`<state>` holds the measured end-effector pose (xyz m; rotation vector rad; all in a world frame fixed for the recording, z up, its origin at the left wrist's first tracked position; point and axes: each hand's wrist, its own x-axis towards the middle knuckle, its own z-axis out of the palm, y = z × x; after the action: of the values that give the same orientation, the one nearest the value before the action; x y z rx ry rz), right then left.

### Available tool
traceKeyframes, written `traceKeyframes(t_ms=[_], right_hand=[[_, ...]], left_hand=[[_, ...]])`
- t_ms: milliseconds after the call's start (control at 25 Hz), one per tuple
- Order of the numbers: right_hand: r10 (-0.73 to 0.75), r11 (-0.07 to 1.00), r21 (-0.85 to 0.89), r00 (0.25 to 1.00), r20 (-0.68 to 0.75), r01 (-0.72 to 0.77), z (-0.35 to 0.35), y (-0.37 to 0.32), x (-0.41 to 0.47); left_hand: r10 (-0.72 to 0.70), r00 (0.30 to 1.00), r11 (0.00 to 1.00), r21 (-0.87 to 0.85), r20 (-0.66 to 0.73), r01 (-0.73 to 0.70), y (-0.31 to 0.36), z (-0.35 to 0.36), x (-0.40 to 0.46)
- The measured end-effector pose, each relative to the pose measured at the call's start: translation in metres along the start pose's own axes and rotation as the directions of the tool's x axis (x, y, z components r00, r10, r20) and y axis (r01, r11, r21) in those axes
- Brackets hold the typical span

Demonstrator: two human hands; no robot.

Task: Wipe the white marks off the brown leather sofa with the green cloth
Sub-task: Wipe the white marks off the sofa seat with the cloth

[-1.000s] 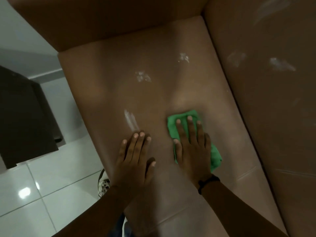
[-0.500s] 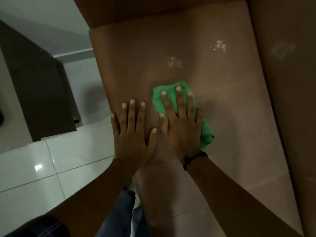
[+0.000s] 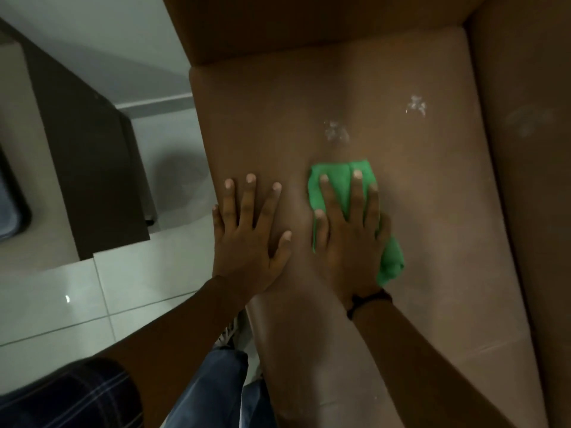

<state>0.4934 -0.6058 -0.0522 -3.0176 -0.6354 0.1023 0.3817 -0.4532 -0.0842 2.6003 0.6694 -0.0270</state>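
At frame left lie pale floor tiles [image 3: 129, 291] and a dark cabinet [image 3: 89, 168]. Just right of them, the left hand [image 3: 250, 230] rests flat and spread on the sofa [image 3: 265, 118] seat, holding nothing. Beside it the right hand [image 3: 349, 233] presses the cloth [image 3: 340, 177] down, fingers splayed over it. Wiping seems midway: two marks remain, one [image 3: 335, 132] just above the cloth, another [image 3: 416, 105] further upper right. Next move likely calls for pushing up-frame.

A home living room: brown leather sofa [image 3: 401, 211], glossy tiled floor [image 3: 92, 304], dark low table [image 3: 86, 149]
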Motion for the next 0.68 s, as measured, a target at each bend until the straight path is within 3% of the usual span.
traceKeyframes(t_ms=[40,120,200,240,400,520,680], right_hand=[[0.028,1.0,-0.005,0.999,0.024,-0.028,-0.002,0.0,-0.026],[-0.105,0.994,0.022,0.991,0.08,0.104,-0.004,-0.004,-0.052],[-0.27,0.963,0.012,0.96,0.077,0.27,0.003,-0.009,-0.027],[-0.285,0.958,-0.002,0.956,0.063,0.286,0.005,-0.011,-0.002],[-0.087,0.996,-0.004,0.996,0.02,0.087,0.008,0.001,-0.015],[-0.155,0.988,0.005,0.982,0.108,0.156,-0.006,0.027,-0.073],[-0.085,0.995,0.054,0.996,0.03,0.084,0.003,-0.009,0.001]], left_hand=[[-0.002,1.0,1.0,-0.003,0.013,0.002,0.001,-0.003,-0.001],[-0.001,1.0,1.0,-0.009,0.024,0.001,0.004,-0.006,-0.002],[0.012,1.0,1.0,-0.014,0.008,-0.012,0.003,-0.005,-0.001],[0.018,1.0,1.0,-0.009,0.002,-0.018,0.001,-0.003,0.001],[0.008,1.0,1.0,-0.014,0.024,-0.007,-0.001,-0.004,0.0],[-0.004,0.998,1.0,-0.027,0.057,0.006,0.004,-0.011,0.0],[0.014,1.0,1.0,-0.002,0.01,-0.014,0.002,-0.004,0.0]])
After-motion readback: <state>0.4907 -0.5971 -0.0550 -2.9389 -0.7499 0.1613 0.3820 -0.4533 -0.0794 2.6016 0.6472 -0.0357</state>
